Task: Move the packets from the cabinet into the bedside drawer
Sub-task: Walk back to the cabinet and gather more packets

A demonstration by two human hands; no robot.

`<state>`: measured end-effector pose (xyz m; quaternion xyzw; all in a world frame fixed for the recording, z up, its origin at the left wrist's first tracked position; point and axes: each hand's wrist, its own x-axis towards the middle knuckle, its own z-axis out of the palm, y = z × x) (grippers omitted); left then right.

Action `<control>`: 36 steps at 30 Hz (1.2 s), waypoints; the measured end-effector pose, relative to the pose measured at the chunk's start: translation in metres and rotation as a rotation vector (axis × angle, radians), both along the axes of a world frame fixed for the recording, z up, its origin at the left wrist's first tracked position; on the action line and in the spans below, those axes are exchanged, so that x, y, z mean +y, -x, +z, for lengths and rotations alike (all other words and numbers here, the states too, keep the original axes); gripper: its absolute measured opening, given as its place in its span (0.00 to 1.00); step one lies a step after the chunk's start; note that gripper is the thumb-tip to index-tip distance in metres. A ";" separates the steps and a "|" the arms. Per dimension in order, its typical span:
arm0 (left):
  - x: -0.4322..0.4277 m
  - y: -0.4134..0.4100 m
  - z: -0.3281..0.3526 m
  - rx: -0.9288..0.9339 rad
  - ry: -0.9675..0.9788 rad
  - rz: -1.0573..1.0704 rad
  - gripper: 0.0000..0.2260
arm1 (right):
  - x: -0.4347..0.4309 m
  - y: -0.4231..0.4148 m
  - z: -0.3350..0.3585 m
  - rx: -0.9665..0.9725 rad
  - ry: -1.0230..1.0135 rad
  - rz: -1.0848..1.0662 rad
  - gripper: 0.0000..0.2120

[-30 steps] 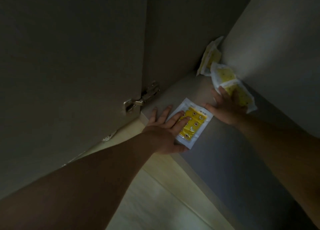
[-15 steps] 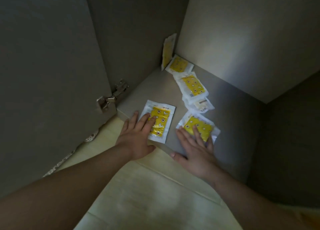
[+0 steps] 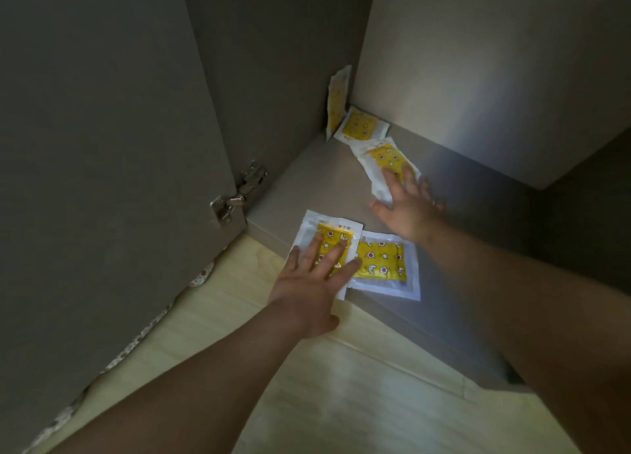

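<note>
1. Five packets lie in the cabinet, each a white pouch with a yellow panel that carries small stars and moons.
2. Left hand: the grip is spread wide and flat, with straight fingers pressing on the front packet and nothing pinched.
3. Right hand: it is a little blurred, but the grip also looks spread and flat, with the fingertips resting on the middle packet deeper inside.
4. The front packet sits at the front edge of the cabinet floor, its long axis running away from the person and leaning slightly to the right.
5. The second packet lies flat just beside it on the right, edges touching, its long axis across.
6. The middle packet points toward the back corner, tilted and a little crumpled.
7. The corner packet lies flat at the back, and the last packet stands upright against the left wall
</note>
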<state>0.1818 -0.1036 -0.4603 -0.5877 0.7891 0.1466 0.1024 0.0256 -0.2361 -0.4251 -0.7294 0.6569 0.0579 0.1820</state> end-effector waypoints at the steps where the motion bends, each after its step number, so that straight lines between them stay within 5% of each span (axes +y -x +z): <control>1: -0.002 0.000 -0.001 -0.039 -0.006 0.021 0.41 | -0.005 -0.001 -0.005 0.034 -0.071 0.008 0.32; 5: -0.011 -0.009 -0.006 -0.064 0.006 0.168 0.37 | 0.008 0.001 -0.028 0.173 -0.114 0.046 0.37; 12: -0.014 -0.047 -0.011 -0.052 0.070 0.226 0.33 | 0.070 -0.013 -0.045 0.039 -0.108 0.123 0.38; 17: -0.022 -0.050 -0.010 0.062 0.149 0.221 0.29 | 0.104 -0.008 -0.044 0.063 -0.046 0.253 0.56; 21: -0.010 -0.062 -0.011 0.169 0.176 0.158 0.20 | 0.126 -0.005 -0.056 0.047 0.092 0.363 0.50; 26: -0.006 -0.062 -0.018 0.130 0.343 -0.071 0.08 | 0.130 0.002 -0.066 -0.096 0.568 0.374 0.22; 28: -0.006 -0.057 -0.020 0.189 0.291 -0.075 0.23 | 0.125 -0.002 -0.061 -0.086 0.666 0.314 0.23; 30: -0.005 -0.055 -0.018 0.258 0.276 -0.003 0.31 | 0.120 -0.008 -0.056 -0.037 0.643 0.297 0.24; 33: -0.002 -0.058 -0.015 0.362 0.347 0.016 0.14 | 0.115 -0.019 -0.053 -0.021 0.512 0.236 0.27; 36: -0.004 -0.064 -0.015 0.388 0.318 0.081 0.22 | 0.108 -0.032 -0.048 0.013 0.485 0.218 0.25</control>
